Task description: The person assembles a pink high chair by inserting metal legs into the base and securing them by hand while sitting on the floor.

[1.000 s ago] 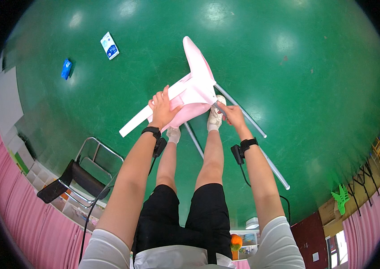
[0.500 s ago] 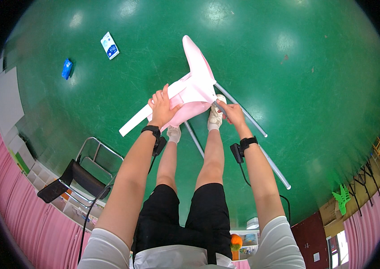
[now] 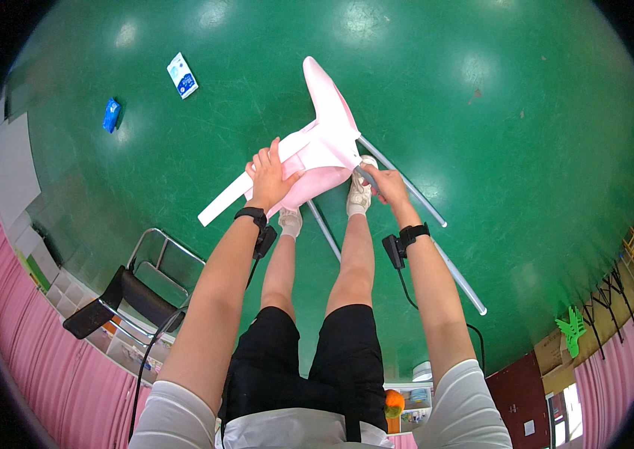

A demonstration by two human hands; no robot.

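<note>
A pale pink moulded plastic chair [image 3: 332,142] with silver tubular metal legs [image 3: 414,191] lies tipped over at the person's feet on a glossy green floor [image 3: 496,157], its legs slanting toward the lower right and its tapered pink end pointing away. The left hand [image 3: 268,178] rests on it from above, thumb and fingers spread across a long, flat, whitish-pink strip [image 3: 225,200] that juts out to the lower left; whether the fingers clench its edge or merely press down, I cannot tell. The right hand [image 3: 389,187] is closed around a slim grey object [image 3: 367,180], which meets the chair's near right corner just above a white shoe [image 3: 359,196]; its kind is too small to make out, though it looks like a handle. The step in hand seems to be close work at that corner, the left hand steadying while the right does the finer part. The next move, as I judge it, calls for firm weight from the left hand so the chair cannot rock, and for controlled right-hand pressure, since a slip could bring the grey object toward the shoe.
</note>
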